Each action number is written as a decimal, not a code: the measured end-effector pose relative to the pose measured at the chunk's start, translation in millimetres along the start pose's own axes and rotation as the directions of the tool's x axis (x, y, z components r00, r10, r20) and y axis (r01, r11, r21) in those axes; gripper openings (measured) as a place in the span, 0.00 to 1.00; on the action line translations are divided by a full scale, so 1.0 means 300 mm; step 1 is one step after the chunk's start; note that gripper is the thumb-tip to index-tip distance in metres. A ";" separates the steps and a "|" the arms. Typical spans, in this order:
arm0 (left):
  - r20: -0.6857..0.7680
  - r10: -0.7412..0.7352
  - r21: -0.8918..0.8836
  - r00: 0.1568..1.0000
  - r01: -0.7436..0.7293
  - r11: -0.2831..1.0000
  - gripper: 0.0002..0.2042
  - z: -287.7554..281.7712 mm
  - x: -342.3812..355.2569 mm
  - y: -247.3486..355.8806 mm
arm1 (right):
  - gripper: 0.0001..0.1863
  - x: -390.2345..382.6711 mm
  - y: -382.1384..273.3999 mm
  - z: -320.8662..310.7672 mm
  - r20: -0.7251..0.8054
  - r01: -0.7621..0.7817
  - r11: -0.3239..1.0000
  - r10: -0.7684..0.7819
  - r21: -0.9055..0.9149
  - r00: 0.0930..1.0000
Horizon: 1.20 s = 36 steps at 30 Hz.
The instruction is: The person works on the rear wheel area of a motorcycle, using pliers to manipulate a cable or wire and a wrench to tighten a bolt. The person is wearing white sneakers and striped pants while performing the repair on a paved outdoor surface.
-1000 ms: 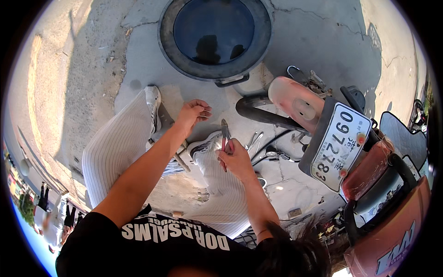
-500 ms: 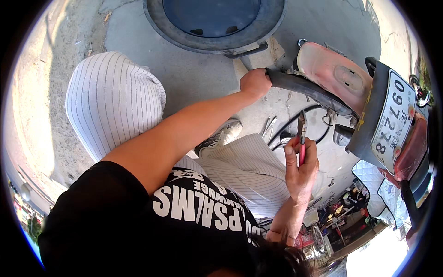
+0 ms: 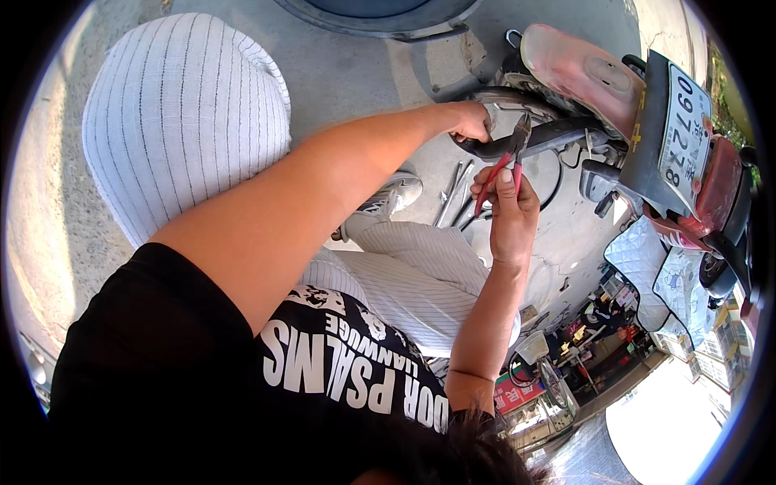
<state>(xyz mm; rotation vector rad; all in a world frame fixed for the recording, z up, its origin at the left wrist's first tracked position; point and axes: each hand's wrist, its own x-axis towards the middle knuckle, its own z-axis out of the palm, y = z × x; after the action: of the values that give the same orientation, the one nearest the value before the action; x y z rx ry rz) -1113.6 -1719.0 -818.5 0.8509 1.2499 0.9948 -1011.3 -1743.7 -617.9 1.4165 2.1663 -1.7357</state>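
Note:
My left hand (image 3: 473, 121) reaches forward with its fingers curled on a curved black rubber tyre (image 3: 566, 132) under the back of a scooter. My right hand (image 3: 511, 194) grips red-handled cutting pliers (image 3: 517, 142), jaws pointing up beside my left hand near the tyre. The pliers' handles are spread apart. Over the tyre is a faded pink mudguard (image 3: 578, 69), with a number plate (image 3: 675, 121) on a dark bracket to its right. What my left fingertips touch on the far side is hidden.
A large dark round basin (image 3: 380, 28) is at the top. Wrenches (image 3: 449, 194) and a black hose (image 3: 550, 194) lie on the concrete by my shoe (image 3: 400, 194). A quilted cover (image 3: 634, 271) hangs at the right, above shop clutter (image 3: 566, 347). My striped trouser knee (image 3: 186, 113) bulges at the left.
My left hand moved from empty air right onto the black tyre. My right hand rose to the right with the pliers, whose jaws now point near the left hand. The view has shifted and turned.

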 end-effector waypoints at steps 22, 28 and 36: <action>-0.557 0.175 -0.134 0.812 -0.296 0.946 0.37 -0.206 0.113 0.116 | 0.21 0.258 0.058 0.052 -0.083 -0.179 0.946 0.208 0.270 0.975; -0.628 0.277 -0.022 0.727 -0.373 0.928 0.32 -0.199 0.144 0.091 | 0.18 0.288 0.073 0.069 -0.162 -0.203 0.956 0.238 0.210 0.958; -0.361 0.511 -0.098 0.780 -0.577 0.811 0.27 -0.309 0.208 0.023 | 0.17 0.289 0.116 0.054 -0.189 -0.141 0.944 0.203 0.298 0.961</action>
<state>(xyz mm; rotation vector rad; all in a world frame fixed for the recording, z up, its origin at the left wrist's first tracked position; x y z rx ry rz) -1203.9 -1659.2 -846.7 0.9380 1.1546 1.7665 -1047.6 -1704.0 -696.1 1.8836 1.8646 -1.9665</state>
